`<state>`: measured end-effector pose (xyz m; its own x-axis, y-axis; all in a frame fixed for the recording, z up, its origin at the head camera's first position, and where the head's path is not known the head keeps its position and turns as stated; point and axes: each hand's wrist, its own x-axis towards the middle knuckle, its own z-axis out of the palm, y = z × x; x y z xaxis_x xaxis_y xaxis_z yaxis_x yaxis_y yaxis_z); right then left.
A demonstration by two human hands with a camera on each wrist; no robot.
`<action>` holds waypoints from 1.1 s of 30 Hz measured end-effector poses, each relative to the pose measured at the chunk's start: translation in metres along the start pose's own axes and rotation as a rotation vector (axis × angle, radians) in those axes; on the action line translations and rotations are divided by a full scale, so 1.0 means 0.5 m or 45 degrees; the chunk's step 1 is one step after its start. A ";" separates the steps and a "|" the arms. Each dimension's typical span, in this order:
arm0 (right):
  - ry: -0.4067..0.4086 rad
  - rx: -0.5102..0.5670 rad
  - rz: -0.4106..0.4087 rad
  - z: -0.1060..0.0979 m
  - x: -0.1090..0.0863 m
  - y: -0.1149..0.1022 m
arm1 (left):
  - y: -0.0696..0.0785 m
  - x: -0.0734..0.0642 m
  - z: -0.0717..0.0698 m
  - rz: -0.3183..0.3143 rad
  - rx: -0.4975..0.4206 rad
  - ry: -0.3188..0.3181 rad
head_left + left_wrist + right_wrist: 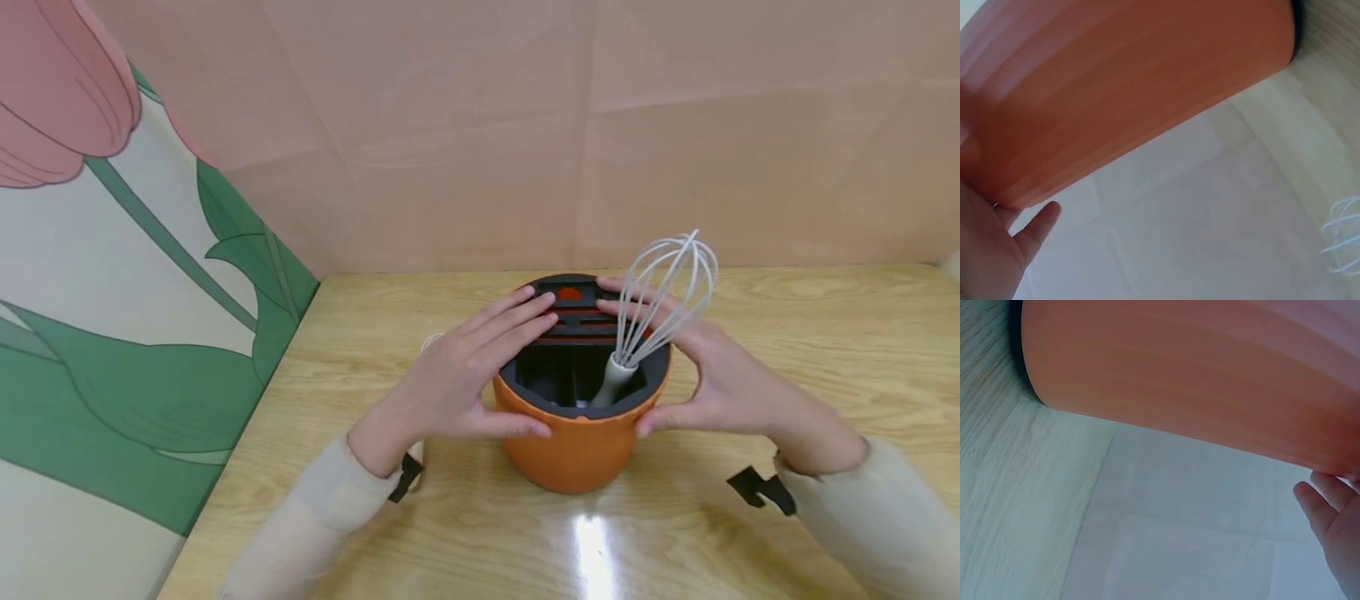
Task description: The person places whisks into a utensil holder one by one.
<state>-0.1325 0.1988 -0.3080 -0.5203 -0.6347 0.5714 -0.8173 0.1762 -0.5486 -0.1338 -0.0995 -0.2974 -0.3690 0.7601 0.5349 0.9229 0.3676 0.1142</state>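
Beneath and just behind the left hand [465, 375], a thing with wire loops [1342, 242] lies on the table [360, 333]; a sideways slip of that wrist could knock it, since the forearm hides part of it. The left hand is clamped on the orange pot [577, 454], thumb against the front, fingers reaching over the rim. The pot stands upright between the two hands, directly right of the left palm; how much weight the hands bear I cannot tell. Under the left fingertips lies the slotted edge of the black insert [577, 327], which could shift or pop up if they press there harder than on the pot wall. Close beside the right fingers, the whisk [624, 362] leans out of the insert, its heavy-looking head high; a jolt or tilt could tip it against them. The right hand [693, 375] is clamped on the pot's other side; uneven squeezing could twist or skid the smooth-looking base
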 end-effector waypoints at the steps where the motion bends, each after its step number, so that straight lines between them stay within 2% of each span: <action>1: -0.003 0.002 0.000 0.000 0.001 0.000 | 0.000 0.000 -0.003 0.001 0.003 -0.014; 6: -0.024 -0.009 0.017 -0.001 0.002 0.000 | -0.001 -0.006 -0.021 -0.017 0.017 -0.091; 10: -0.033 -0.034 0.055 -0.002 0.001 -0.002 | -0.004 -0.021 -0.027 -0.096 0.055 -0.114; 19: -0.023 -0.033 0.069 -0.003 -0.002 -0.002 | -0.019 -0.069 -0.046 -0.245 0.079 -0.113; 26: -0.003 -0.006 0.027 0.000 -0.002 0.001 | -0.034 -0.115 -0.062 -0.395 0.056 -0.141; 33: -0.004 -0.015 0.043 0.000 -0.003 0.000 | -0.052 -0.159 -0.062 -0.545 0.136 -0.173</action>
<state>-0.1316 0.1995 -0.3088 -0.5468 -0.6307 0.5507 -0.8023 0.2067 -0.5600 -0.1253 -0.1860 -0.3171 -0.7322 0.5884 0.3430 0.6704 0.7115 0.2106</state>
